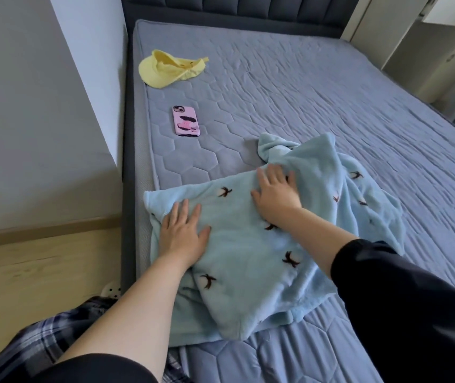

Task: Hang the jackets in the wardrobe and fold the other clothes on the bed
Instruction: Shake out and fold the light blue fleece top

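Note:
A light blue fleece garment with small dark embroidered motifs lies partly folded on the near left part of the bed. My left hand lies flat on its left edge, fingers straight and spread. My right hand presses flat on the garment's upper middle, fingers spread. The garment's far end is bunched and crumpled toward the right. Both forearms reach in from the bottom of the view in dark sleeves.
A yellow cap lies near the bed's far left corner. A phone in a pink case lies face down by the left edge. The dark padded headboard is at the back, and white cabinets stand at the right. Wooden floor lies to the left.

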Demonstrator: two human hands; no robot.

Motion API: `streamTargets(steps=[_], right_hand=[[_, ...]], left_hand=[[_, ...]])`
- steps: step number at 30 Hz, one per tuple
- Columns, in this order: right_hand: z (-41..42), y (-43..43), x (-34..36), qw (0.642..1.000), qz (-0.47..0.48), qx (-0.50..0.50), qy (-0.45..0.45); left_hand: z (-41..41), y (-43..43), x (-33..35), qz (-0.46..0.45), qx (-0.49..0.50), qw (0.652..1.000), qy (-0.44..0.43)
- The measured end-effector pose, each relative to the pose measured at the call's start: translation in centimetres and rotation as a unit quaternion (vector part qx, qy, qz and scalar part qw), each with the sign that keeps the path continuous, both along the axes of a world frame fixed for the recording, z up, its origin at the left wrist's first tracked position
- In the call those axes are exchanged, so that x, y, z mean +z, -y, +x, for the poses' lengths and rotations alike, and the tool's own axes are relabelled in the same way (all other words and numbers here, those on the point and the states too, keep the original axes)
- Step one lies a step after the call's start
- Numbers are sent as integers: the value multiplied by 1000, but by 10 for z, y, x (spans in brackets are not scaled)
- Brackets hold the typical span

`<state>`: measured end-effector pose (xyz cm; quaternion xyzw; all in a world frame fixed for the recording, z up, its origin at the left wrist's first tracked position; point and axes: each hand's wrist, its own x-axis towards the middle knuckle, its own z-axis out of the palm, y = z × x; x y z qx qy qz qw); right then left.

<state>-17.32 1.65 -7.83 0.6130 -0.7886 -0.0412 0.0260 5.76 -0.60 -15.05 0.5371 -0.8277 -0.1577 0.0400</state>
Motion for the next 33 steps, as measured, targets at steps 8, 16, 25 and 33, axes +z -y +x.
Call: streamTargets(steps=[8,16,25,33], right_hand=[[5,-27,-20,988,92,117,-38],[54,-45,-18,984,-110,79,119],[44,-46,-71,972,12,0,235],[50,-41,-79,982,33,-4,184]], left_hand=[[13,-5,-5,16,3,1000,11],[11,-4,-4,26,11,1000,-9],[6,-12,21,-14,35,994,-99],[24,-8,31,122,377,875,-278]])
